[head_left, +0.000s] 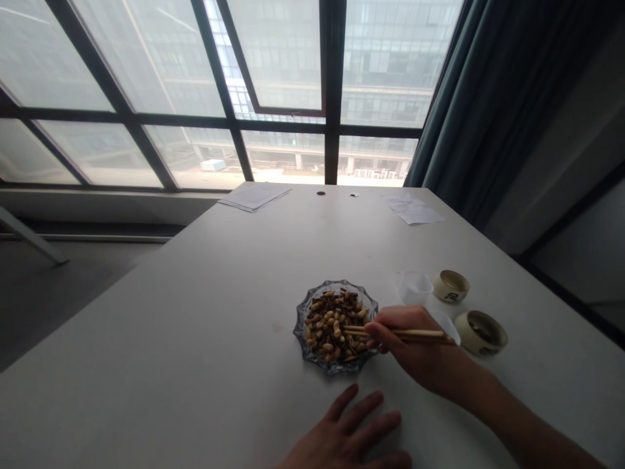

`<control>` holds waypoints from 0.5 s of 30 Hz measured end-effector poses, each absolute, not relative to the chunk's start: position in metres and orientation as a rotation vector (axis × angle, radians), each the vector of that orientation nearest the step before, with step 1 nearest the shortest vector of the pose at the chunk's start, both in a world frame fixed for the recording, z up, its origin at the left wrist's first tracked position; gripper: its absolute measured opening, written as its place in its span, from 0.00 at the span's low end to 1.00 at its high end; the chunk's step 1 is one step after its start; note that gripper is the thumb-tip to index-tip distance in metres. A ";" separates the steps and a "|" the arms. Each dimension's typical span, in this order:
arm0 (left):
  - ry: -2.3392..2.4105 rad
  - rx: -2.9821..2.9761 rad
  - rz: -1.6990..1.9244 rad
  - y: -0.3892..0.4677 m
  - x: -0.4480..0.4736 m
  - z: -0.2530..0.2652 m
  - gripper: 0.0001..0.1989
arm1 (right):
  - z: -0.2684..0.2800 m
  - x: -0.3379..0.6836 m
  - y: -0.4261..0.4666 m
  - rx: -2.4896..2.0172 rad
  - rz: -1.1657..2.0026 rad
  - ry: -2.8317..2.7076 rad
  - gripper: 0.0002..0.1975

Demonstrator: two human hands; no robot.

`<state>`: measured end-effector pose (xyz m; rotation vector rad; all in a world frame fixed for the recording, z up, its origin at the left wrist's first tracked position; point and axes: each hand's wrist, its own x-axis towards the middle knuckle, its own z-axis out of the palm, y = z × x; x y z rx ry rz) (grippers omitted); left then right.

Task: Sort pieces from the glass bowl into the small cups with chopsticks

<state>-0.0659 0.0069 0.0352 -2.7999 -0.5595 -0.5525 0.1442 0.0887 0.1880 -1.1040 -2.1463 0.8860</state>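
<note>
A scalloped glass bowl (299, 320) on the white table is heaped with peanuts in their shells (326, 324) and thin dark seeds. My right hand (410, 335) grips a pair of wooden chopsticks (424, 336) from the bowl's right side. Their tips reach into the heap, at a peanut (336, 327); whether they pinch it I cannot tell. Below the bowl, my left hand (359, 433) rests on the table with fingers spread, holding nothing and apart from the glass. Part of a clear plastic container (446, 326) is hidden behind my right hand.
To the right stand two beige cups, one farther back (452, 286) and one nearer (481, 333) with something dark inside. Beside them is another clear plastic container (414, 286). Papers lie at the far left (256, 195) and far right (414, 208) of the table (195, 339), before the windows.
</note>
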 end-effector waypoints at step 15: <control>-0.558 -2.825 -0.497 0.006 -0.068 0.043 0.23 | 0.267 0.263 0.070 -1.583 0.509 -1.527 0.24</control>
